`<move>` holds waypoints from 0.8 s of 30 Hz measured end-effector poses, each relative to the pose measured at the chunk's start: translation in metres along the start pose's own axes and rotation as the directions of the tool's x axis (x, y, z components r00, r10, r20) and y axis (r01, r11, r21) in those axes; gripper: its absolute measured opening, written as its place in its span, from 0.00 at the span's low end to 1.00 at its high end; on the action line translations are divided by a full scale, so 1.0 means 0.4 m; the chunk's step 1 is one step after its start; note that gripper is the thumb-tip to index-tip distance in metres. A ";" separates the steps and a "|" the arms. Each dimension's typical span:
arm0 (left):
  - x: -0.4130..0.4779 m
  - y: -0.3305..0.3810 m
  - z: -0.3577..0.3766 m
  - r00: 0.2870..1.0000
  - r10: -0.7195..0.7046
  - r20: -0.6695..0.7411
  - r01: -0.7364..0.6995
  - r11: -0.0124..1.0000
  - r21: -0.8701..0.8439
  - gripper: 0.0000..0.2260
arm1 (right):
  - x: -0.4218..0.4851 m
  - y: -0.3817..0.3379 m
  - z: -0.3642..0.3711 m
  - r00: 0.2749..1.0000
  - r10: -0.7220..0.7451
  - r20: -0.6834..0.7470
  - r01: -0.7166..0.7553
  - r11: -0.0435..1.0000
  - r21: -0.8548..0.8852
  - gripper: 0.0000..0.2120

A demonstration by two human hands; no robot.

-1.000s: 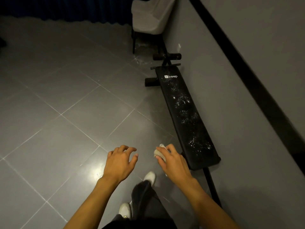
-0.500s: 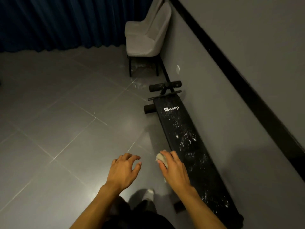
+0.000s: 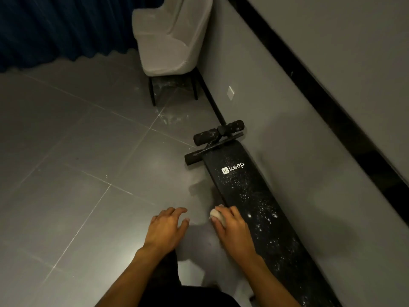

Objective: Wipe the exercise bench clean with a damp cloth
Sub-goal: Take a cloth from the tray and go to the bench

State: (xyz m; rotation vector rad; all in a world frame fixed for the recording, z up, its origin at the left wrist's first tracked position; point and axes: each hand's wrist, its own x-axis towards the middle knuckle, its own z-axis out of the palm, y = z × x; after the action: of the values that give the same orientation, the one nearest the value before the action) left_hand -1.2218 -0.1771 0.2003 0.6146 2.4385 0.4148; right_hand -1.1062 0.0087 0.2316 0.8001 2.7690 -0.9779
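Observation:
A long black exercise bench [image 3: 254, 196] lies along the grey wall, speckled with white dust, with a white "keep" logo near its far end. My right hand [image 3: 234, 229] grips a balled pale cloth [image 3: 218, 216] and hovers at the bench's left edge, about halfway along it. To its left, over the floor tiles, my left hand [image 3: 166, 229] hangs with loosely bent fingers and holds nothing. Black foam rollers [image 3: 219, 131] stand at the bench's far end.
A pale upholstered chair [image 3: 168, 41] on thin black legs stands beyond the bench against the wall. Dark blue curtains [image 3: 55, 29] close off the far side. Grey floor tiles [image 3: 77, 173] spread to the left. My dark trouser leg shows at the bottom.
I have walked forward along the bench, so it now lies closer and beside my right hand. The camera has tilted up, showing more chair and curtain. Both hands keep their poses.

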 end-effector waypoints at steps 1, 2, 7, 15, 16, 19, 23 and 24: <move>0.044 -0.014 -0.034 1.000 0.016 0.009 -0.016 1.000 -0.004 0.20 | 0.040 -0.024 0.000 1.000 0.024 0.007 -0.024 1.000 -0.002 0.16; 0.081 -0.023 -0.064 0.999 0.036 0.010 -0.036 0.999 -0.008 0.19 | 0.073 -0.043 -0.003 0.999 0.036 0.011 -0.036 0.999 -0.007 0.17; 0.307 -0.049 -0.189 0.989 0.133 0.068 -0.134 0.991 0.018 0.20 | 0.269 -0.117 -0.002 0.985 0.163 -0.048 -0.160 0.984 0.073 0.18; 0.698 0.009 -0.249 0.966 0.217 0.143 -0.222 0.975 0.019 0.22 | 0.601 -0.115 0.024 0.937 0.326 -0.123 -0.275 0.909 0.314 0.23; 0.752 0.012 -0.245 0.963 0.224 0.149 -0.231 0.973 0.032 0.22 | 0.647 -0.104 0.033 0.928 0.352 -0.121 -0.293 0.891 0.346 0.25; 0.891 0.025 -0.231 0.958 0.233 0.166 -0.244 0.968 0.053 0.23 | 0.773 -0.060 0.059 0.895 0.434 -0.105 -0.361 0.842 0.401 0.25; 1.056 0.027 -0.188 0.940 0.258 0.225 -0.275 0.960 0.047 0.28 | 0.906 -0.001 0.115 0.861 0.486 -0.149 -0.378 0.808 0.451 0.19; 1.099 0.024 -0.171 0.931 0.272 0.244 -0.293 0.954 0.057 0.29 | 0.936 0.020 0.134 0.853 0.499 -0.154 -0.385 0.800 0.460 0.18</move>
State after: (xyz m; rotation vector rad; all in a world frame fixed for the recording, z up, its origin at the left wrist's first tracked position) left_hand -1.5778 0.0462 0.0543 1.0046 2.1589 0.3228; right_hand -1.4273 0.1479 0.0885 1.6753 2.3806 -1.4548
